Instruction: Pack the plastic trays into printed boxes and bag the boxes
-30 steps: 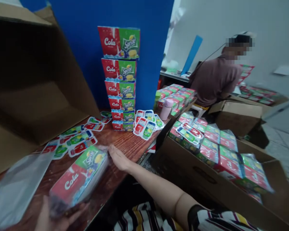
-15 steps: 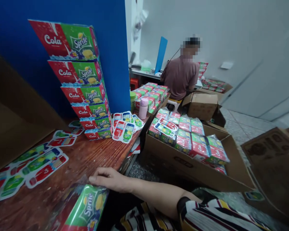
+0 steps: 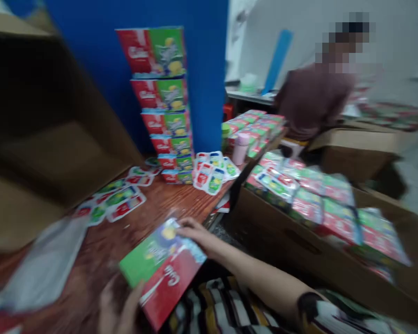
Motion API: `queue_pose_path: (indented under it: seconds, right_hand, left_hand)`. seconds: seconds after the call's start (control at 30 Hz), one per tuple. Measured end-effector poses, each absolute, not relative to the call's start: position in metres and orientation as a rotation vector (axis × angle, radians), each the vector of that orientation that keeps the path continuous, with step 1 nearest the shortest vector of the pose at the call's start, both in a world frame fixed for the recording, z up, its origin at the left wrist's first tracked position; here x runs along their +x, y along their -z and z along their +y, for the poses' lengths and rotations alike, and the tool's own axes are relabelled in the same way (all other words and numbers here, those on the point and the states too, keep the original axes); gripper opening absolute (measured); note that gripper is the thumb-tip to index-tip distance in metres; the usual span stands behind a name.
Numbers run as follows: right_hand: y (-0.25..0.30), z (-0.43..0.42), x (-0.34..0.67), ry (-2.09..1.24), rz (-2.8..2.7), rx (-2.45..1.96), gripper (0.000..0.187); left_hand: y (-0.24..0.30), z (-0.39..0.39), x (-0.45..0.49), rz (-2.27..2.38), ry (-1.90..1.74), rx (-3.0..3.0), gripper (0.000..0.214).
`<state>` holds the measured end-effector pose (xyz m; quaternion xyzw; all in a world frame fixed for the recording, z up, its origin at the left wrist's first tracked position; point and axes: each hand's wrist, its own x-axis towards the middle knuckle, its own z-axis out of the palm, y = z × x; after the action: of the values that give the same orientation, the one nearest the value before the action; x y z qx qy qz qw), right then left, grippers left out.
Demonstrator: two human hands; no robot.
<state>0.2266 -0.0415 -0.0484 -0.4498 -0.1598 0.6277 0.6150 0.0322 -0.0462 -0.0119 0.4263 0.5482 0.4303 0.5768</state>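
Observation:
A red and green drink-printed carton (image 3: 167, 269), marked Cola on its red half, is tilted over the table in front of me. My right hand (image 3: 198, 234) grips its far right corner, fingertips on the edge. My left hand (image 3: 120, 304) is at the near left edge, one finger overlapping the carton; motion blur hides how its fingers are set. Bottle-shaped cards (image 3: 125, 204) in red and green lie on the table behind. A stack of similar cartons (image 3: 174, 125) stands against the blue panel.
A cardboard box (image 3: 264, 211) full of plastic-wrapped cartons stands to the right. Another open box (image 3: 90, 162) looms at the left, by a clear plastic bag (image 3: 52, 264). A pink bottle (image 3: 241, 148) stands on the wooden table (image 3: 167, 204). A seated person (image 3: 313, 99) is farther back.
My view has swung left and down. The carton, earlier lying low at the bottom edge, is now turned and raised, with my right hand on it. My left hand has come into view.

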Motion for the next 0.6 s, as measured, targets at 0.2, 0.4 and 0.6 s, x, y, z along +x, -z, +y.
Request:
queue_pose_path:
  seconds: [0.2, 0.4, 0.6]
  right_hand:
    - [0.042, -0.047, 0.230, -1.599, -0.441, -0.910, 0.059]
    - [0.040, -0.062, 0.229, -1.456, -0.633, -0.834, 0.098]
    - [0.033, -0.059, 0.232, -1.266, -0.817, -0.908, 0.118]
  left_hand:
    - [0.022, -0.016, 0.031, 1.091, -1.099, 0.985, 0.062]
    - [0.015, -0.012, 0.022, 0.834, -1.082, 1.229, 0.069]
    - [0.018, -0.008, 0.013, 0.689, -1.087, 1.254, 0.080]
